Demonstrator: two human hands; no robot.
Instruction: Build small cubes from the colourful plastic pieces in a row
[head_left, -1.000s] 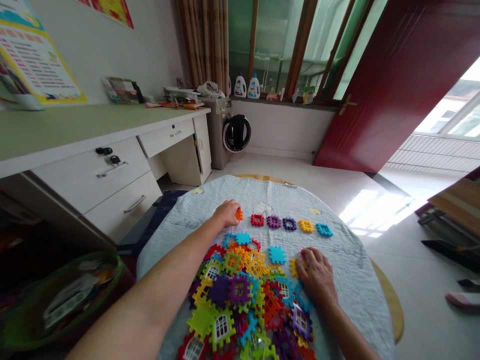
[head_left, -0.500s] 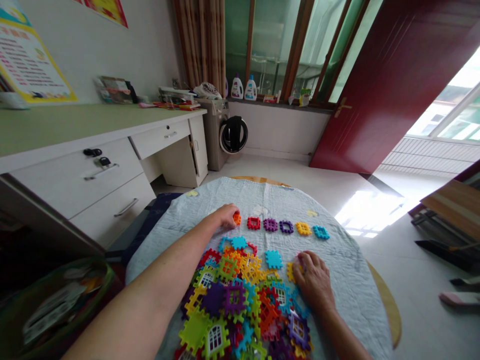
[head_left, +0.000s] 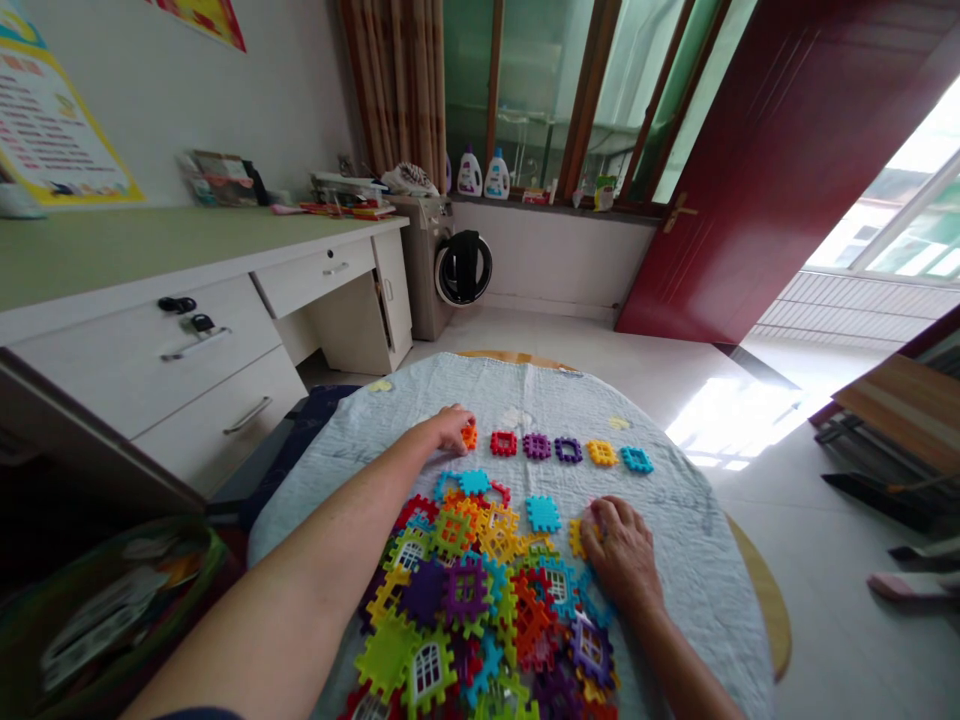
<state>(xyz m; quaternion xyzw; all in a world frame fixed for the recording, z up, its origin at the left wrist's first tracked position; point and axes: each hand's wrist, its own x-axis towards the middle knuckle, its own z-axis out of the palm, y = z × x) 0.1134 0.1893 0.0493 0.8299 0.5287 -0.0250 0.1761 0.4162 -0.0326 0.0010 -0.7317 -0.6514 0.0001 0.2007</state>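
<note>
At the left end of a row of small square plastic pieces, my left hand [head_left: 452,430] pinches an orange interlocking block [head_left: 469,436] resting on the cloth. To its right in the row are a red frame block [head_left: 504,443], a purple grid block [head_left: 536,446], a dark purple frame [head_left: 568,450], a yellow block [head_left: 602,453] and a blue one [head_left: 637,460]. My right hand [head_left: 621,548] lies loosely at the pile's right edge, fingers bent but not gripping visibly, partly covering a yellow block [head_left: 576,538]. A flat light-blue block [head_left: 543,514] sits between row and pile.
A heap of mixed interlocking blocks [head_left: 465,590] covers the near part of the round table with its pale cloth [head_left: 697,560]. A desk [head_left: 187,240] stands to the left, a washing machine [head_left: 431,265] behind it, and a bin-like container [head_left: 112,600] at lower left.
The view has shifted slightly, moving everything a little left in the picture. Both hands keep their places, the left still at the orange block.
</note>
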